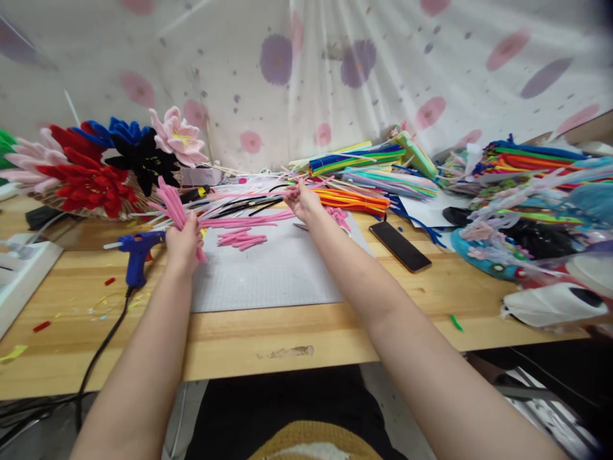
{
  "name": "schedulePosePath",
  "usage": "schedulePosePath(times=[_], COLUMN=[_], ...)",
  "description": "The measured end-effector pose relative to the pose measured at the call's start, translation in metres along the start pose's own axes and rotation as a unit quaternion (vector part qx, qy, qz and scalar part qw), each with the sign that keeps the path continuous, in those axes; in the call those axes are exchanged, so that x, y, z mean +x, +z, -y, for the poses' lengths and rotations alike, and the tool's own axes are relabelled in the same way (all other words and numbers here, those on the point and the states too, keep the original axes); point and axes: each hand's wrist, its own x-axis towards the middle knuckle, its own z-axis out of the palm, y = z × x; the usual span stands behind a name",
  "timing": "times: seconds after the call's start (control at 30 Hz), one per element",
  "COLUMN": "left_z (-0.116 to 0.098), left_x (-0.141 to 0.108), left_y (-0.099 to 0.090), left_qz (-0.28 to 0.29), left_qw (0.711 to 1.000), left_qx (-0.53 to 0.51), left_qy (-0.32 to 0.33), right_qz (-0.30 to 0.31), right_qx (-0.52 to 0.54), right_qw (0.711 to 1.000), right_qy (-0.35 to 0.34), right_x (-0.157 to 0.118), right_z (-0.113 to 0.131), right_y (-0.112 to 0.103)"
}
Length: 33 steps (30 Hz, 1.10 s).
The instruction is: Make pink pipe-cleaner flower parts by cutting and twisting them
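My left hand is closed round a bundle of pink pipe cleaners, which fans out above the fist and pokes out below it. Farther forward, my right hand has its fingers pinched on what looks like a long pink pipe cleaner at the back of the mat. Short pink pieces lie in a small pile on the grey cutting mat, with longer pink lengths behind them. Partly hidden by my right wrist are a scissors-like metal tip and more curled pink pieces.
A blue glue gun with a black cord lies left of my left hand. Fuzzy flowers stand at the back left. Bundles of coloured pipe cleaners, a phone and a white thread spool are on the right.
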Motion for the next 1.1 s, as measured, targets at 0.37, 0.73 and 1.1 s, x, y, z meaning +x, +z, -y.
schedulePosePath(times=[0.37, 0.73, 1.1], left_z=[0.027, 0.035, 0.038], left_x=[0.012, 0.009, 0.005], left_y=[-0.001, -0.009, -0.008], left_qz=[-0.027, -0.042, -0.047], left_qw=[0.998, 0.997, 0.997], left_qx=[-0.001, 0.055, 0.051], left_qy=[-0.054, -0.032, -0.03], right_qz=[0.139, 0.265, 0.303], right_qx=[-0.655, -0.78, -0.833], right_qw=[0.737, 0.488, 0.338], right_qy=[-0.097, -0.288, -0.317], right_x=[0.028, 0.026, 0.018], right_z=[-0.039, -0.058, -0.054], right_y=[-0.009, -0.002, 0.011])
